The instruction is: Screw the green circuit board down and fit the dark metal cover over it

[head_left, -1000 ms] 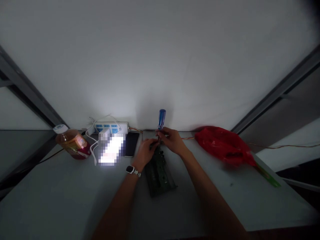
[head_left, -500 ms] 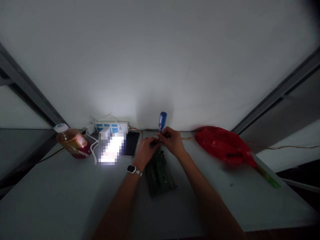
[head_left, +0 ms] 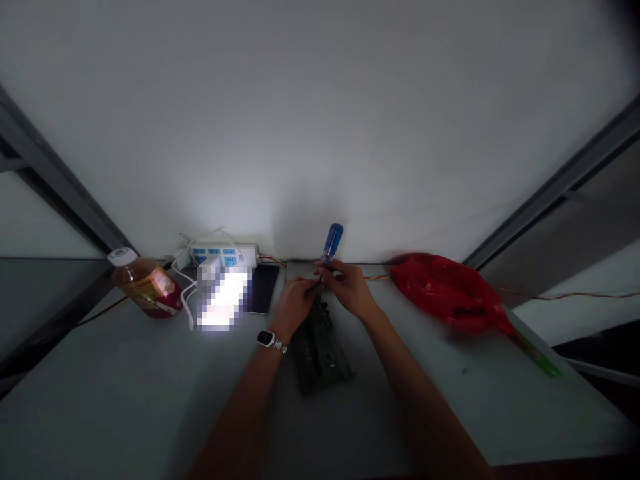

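Note:
A screwdriver with a clear blue handle stands tilted to the right, handle up. My right hand is closed around its lower part, fingers pinched near the shaft. Close beside it, my left hand has its fingers closed on something small and dark at the shaft's lower end; I cannot make out what it is. A watch is on the left wrist. Below both hands a dark green circuit board lies on the table, its far end partly covered by the fingers.
To the left are a bottle with a white cap, a white power strip with cables, a bright blurred-out screen and a dark phone. On the right lies a red plastic bag with a green strip. A white wall rises behind.
The screwdriver's handle has tipped to the right. My right hand has shifted slightly with it, while my left hand stays almost in place. The board has not moved.

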Available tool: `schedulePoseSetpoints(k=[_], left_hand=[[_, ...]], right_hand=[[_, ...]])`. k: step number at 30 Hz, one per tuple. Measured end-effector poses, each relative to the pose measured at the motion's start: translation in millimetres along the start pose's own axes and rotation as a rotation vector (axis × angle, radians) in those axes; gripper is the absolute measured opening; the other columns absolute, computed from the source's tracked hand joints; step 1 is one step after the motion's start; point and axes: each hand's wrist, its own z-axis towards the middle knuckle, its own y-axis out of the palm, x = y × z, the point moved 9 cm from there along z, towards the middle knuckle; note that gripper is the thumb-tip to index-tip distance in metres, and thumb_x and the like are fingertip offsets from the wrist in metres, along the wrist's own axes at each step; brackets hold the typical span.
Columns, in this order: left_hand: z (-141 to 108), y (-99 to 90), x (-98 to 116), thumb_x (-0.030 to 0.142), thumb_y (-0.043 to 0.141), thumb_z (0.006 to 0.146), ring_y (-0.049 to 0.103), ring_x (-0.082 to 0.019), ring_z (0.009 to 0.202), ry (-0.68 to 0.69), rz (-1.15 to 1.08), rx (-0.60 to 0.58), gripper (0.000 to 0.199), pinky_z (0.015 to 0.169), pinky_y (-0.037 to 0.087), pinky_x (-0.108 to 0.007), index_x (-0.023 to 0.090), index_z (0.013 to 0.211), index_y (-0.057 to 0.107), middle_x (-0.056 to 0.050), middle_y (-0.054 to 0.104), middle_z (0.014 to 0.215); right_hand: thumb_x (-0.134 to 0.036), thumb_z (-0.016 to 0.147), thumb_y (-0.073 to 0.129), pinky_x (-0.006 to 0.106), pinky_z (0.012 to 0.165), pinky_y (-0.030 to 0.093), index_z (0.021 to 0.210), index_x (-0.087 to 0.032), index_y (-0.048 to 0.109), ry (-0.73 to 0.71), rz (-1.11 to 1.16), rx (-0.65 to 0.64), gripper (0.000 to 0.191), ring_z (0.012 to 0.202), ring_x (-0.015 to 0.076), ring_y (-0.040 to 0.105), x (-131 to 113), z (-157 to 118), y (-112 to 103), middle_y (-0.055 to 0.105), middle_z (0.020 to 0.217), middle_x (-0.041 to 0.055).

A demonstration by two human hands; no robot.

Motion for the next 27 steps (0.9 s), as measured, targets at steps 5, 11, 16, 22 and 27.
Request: schedulePoseSetpoints(k=[5,11,16,22,27], left_hand=[[2,3.9,-3,0.032,0.057,0.094,0.067,-0.021,0.086,0.010,-0.008,-0.050,0.021,0.081,0.051,-0.033,0.025,0.101,0.075,-0.005,0.074,0.091],[2,-5.9,-2,0.032,0.069,0.086,0.067,-0.022,0.094,-0.035,-0.054,0.024,0.021,0.086,0.050,-0.035,0.024,0.105,0.072,-0.003,0.075,0.098],[2,-10.8,4,0.028,0.070,0.085,0.067,-0.023,0.088,-0.051,0.010,0.055,0.009,0.084,0.050,-0.037,0.022,0.092,0.073,-0.003,0.074,0.088],[3,-2.3,-3,0.025,0.064,0.090,0.068,-0.021,0.084,-0.025,-0.010,0.005,0.015,0.082,0.051,-0.036,0.022,0.099,0.075,-0.004,0.074,0.089],[3,2.4,1,0.025,0.059,0.093,0.068,-0.021,0.082,0.054,-0.030,-0.058,0.019,0.080,0.051,-0.033,0.025,0.099,0.076,-0.003,0.074,0.086]], right_hand=[[-0.036,0.087,0.063,0.029,0.063,0.056,0.099,-0.019,0.075,0.010,-0.019,0.029,0.024,0.072,0.0186,0.070,3,0,-4,0.077,0.095,0.0061],[-0.036,0.083,0.067,0.026,0.059,0.048,0.078,-0.019,0.070,-0.014,-0.135,0.163,0.018,0.059,0.0151,0.061,-2,-1,-10,0.071,0.069,0.0012],[-0.037,0.081,0.068,0.023,0.052,0.037,0.063,-0.020,0.055,-0.029,-0.212,0.272,0.028,0.049,0.0104,0.045,-6,-3,-9,0.054,0.053,-0.0047],[-0.041,0.083,0.066,0.023,0.053,0.042,0.073,-0.019,0.062,-0.017,-0.161,0.218,0.024,0.054,0.0124,0.054,-3,0,-6,0.062,0.063,-0.0014],[-0.038,0.089,0.058,0.026,0.061,0.052,0.093,-0.020,0.072,-0.020,-0.012,0.022,0.024,0.073,0.0176,0.067,-3,1,-2,0.075,0.090,0.0057]])
